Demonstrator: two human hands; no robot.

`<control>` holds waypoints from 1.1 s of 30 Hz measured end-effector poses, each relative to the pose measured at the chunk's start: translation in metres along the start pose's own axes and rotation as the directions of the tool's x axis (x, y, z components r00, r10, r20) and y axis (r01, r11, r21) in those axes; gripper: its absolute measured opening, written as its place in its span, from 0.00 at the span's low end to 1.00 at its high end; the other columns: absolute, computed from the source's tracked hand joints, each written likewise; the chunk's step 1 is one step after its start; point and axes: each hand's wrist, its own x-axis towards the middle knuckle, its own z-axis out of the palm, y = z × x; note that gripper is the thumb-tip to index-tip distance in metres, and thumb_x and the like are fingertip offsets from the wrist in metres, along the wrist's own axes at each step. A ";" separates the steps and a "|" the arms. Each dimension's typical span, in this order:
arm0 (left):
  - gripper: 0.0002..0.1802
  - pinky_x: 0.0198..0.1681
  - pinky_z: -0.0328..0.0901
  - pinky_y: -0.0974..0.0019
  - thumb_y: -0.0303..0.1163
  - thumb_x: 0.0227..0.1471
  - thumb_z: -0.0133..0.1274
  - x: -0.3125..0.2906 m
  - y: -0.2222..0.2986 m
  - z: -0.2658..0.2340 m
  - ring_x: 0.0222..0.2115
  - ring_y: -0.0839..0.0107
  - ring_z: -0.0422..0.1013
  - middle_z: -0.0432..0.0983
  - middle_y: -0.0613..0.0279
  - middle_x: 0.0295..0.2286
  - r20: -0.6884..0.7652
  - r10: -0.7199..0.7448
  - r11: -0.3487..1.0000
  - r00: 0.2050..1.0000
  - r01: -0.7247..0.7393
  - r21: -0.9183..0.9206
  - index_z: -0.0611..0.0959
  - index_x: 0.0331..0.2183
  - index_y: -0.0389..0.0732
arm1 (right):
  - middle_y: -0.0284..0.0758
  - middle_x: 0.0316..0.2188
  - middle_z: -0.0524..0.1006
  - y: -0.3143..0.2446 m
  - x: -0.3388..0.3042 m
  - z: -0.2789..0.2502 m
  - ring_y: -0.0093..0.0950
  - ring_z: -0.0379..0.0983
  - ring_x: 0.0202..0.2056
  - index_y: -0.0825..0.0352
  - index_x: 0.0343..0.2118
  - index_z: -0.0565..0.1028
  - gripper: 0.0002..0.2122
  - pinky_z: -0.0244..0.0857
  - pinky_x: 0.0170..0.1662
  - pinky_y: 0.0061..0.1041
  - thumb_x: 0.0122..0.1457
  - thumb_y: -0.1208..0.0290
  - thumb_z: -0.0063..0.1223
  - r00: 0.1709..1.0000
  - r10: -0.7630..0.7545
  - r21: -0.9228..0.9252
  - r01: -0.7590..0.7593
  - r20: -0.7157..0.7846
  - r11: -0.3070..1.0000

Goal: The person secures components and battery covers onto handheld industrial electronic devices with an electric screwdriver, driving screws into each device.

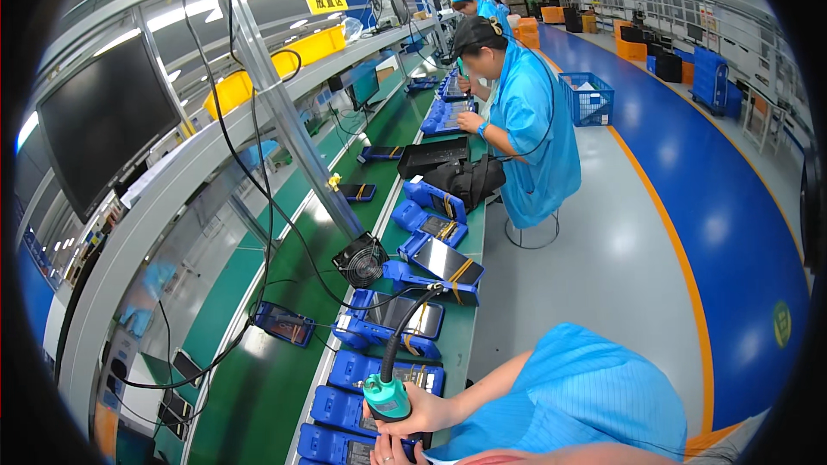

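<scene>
My right hand (419, 411) is wrapped round an electric screwdriver (387, 398) with a green top, held upright, its black cable rising from it. The driver's lower end is hidden behind the fingers. Just below, my left hand (394, 451), wearing a ring, has its fingers curled together close to the driver; what they grip is hidden. Both hands are over a row of blue handheld devices (343, 408) along the bench edge. The nearest blue device (323, 444) lies beside my left fingers, partly cut off by the frame.
Further up stand more blue devices (403, 314) with yellow bands, a small black fan (360, 260) and a black tray (433, 156). A green conveyor (293, 271) runs alongside. A metal post (289, 120) and hanging cables rise above it. A co-worker in blue (530, 112) works farther along.
</scene>
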 end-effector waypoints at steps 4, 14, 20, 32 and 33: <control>0.30 0.56 0.54 0.54 0.42 0.50 0.55 0.002 0.003 -0.009 0.53 0.62 0.62 0.66 0.56 0.52 0.064 0.035 0.999 0.997 -0.036 0.020 0.70 0.53 0.43 | 0.28 0.26 0.70 -0.001 -0.006 0.002 0.16 0.65 0.31 0.68 0.38 0.71 0.11 0.60 0.35 0.19 0.51 0.77 0.56 1.000 0.010 0.001 -0.010 0.007 1.000; 0.29 0.55 0.57 0.51 0.45 0.50 0.52 -0.027 -0.015 0.004 0.51 0.57 0.65 0.69 0.54 0.50 -0.107 0.151 0.976 0.983 -0.132 0.171 0.72 0.51 0.41 | 0.28 0.25 0.71 0.007 -0.013 0.003 0.16 0.66 0.25 0.70 0.39 0.69 0.12 0.61 0.30 0.18 0.52 0.79 0.56 1.000 -0.004 0.043 0.003 0.025 0.999; 0.28 0.47 0.63 0.49 0.52 0.55 0.44 -0.077 -0.070 0.028 0.50 0.58 0.68 0.70 0.57 0.51 -0.132 0.159 0.908 0.978 -0.092 0.409 0.75 0.51 0.47 | 0.31 0.25 0.72 0.021 -0.004 0.001 0.15 0.66 0.20 0.69 0.42 0.66 0.15 0.61 0.23 0.14 0.52 0.81 0.56 0.998 0.009 0.069 -0.013 0.058 0.998; 0.21 0.42 0.66 0.56 0.42 0.54 0.47 -0.056 -0.035 -0.001 0.43 0.55 0.73 0.75 0.54 0.44 -0.202 0.205 0.909 0.958 -0.110 0.402 0.78 0.46 0.42 | 0.29 0.25 0.71 0.023 -0.003 0.005 0.15 0.65 0.19 0.69 0.41 0.68 0.13 0.59 0.23 0.15 0.52 0.78 0.55 0.999 0.039 0.053 -0.040 0.009 0.998; 0.21 0.42 0.66 0.56 0.42 0.54 0.47 -0.058 -0.037 -0.001 0.43 0.55 0.73 0.75 0.54 0.44 -0.198 0.199 0.910 0.960 -0.106 0.400 0.78 0.46 0.42 | 0.29 0.25 0.72 0.023 -0.003 0.005 0.15 0.65 0.19 0.69 0.40 0.68 0.13 0.59 0.23 0.15 0.52 0.78 0.55 0.998 0.058 0.051 -0.058 0.006 0.997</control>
